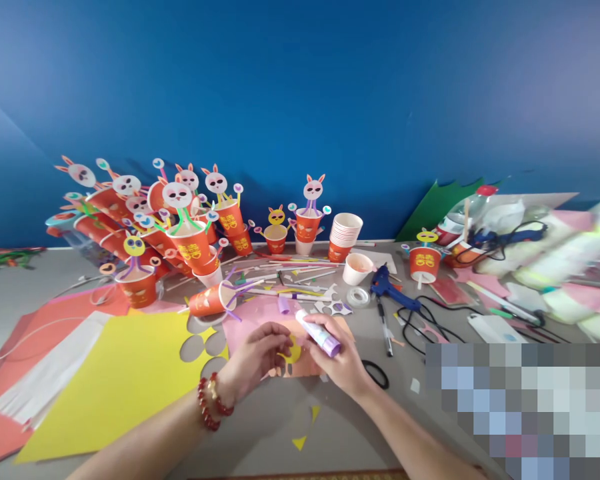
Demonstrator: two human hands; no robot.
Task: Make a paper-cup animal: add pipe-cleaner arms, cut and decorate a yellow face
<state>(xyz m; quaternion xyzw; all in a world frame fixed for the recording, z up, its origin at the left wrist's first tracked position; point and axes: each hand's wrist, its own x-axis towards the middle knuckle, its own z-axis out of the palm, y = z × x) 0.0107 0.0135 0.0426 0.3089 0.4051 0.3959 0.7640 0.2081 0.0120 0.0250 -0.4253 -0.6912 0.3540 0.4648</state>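
My right hand (pixel 341 357) is closed round a white and purple glue stick (pixel 320 333), tilted with its purple base toward me. With bent fingers my left hand (pixel 263 353) pinches a yellow paper circle (pixel 292 349), which lies between the two hands. Under them are an orange paper sheet (pixel 307 368) and a pink sheet (pixel 250 319). The purple glue cap (pixel 283 305) stands just beyond my hands. A red paper cup (pixel 211 300) with purple strips lies on its side past my left hand.
Several finished cup figures (pixel 185 230) crowd the back left. A cup stack (pixel 347 233) stands at the back. At right are a blue glue gun (pixel 393 290), a tape roll (pixel 358 297) and a pen (pixel 384 327). A large yellow sheet (pixel 115 373) covers the left.
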